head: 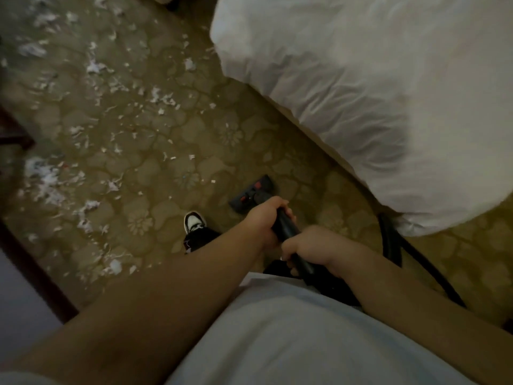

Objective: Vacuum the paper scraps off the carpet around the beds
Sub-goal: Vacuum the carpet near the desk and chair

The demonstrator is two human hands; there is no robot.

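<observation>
Black wand point(288, 228) gripped: left hand point(262, 219), right hand point(311, 245).

A pale T-shirt point(291, 343) fills six o'clock. Forearms are bare down to the left hand point(263, 220) and right hand point(311, 247). At centre, black trousers point(201, 240) end over a white-toed black sneaker point(194, 221).

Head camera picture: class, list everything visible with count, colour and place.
paper scraps: many, white, carpet at left
carpet: one, olive patterned, floor
bed: one, white, upper right
vacuum head: one, black and red, centre
vacuum tube: one, black, in both hands
hose: one, black, by bed corner
shoe: one, black and white, left of vacuum head
shirt: one, pale, bottom
left hand: one, gripping tube nearer vacuum head
right hand: one, gripping tube behind it
</observation>
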